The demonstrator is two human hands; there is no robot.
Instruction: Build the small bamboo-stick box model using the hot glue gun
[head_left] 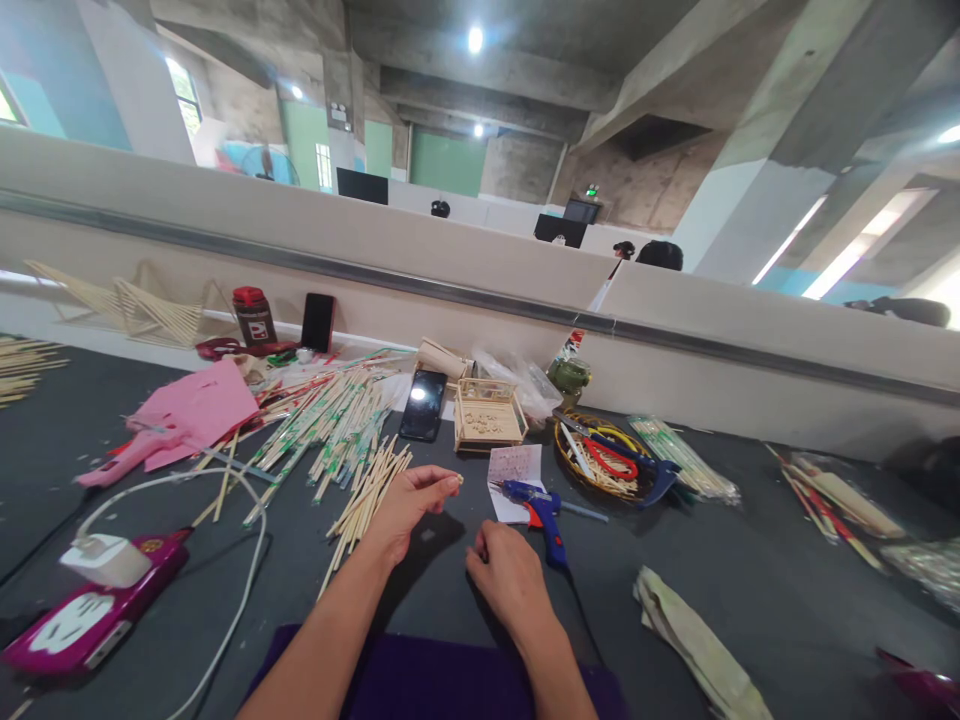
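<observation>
My left hand (411, 508) is raised over the dark table, thumb and forefinger pinched on a small pale wooden piece (459, 480). My right hand (508, 572) is low over the table with its fingers curled in; their undersides are hidden, so I cannot tell what they hold, if anything. Just beyond it, a blue glue gun (550, 517) lies on its side, its nozzle over a white printed sheet (517, 468). Loose wooden sticks (367, 505) lie to the left of my left hand. A small tray-like stick model (489, 415) with little wooden pieces in it stands farther back.
A round basket (600, 455) holds pliers, scissors and sticks. A black phone (424, 405) leans near the model. Wrapped chopsticks (315, 410), a pink glue gun (139, 452) and a magenta power strip (97, 610) lie left. A pale glove-like cloth (697, 640) lies right.
</observation>
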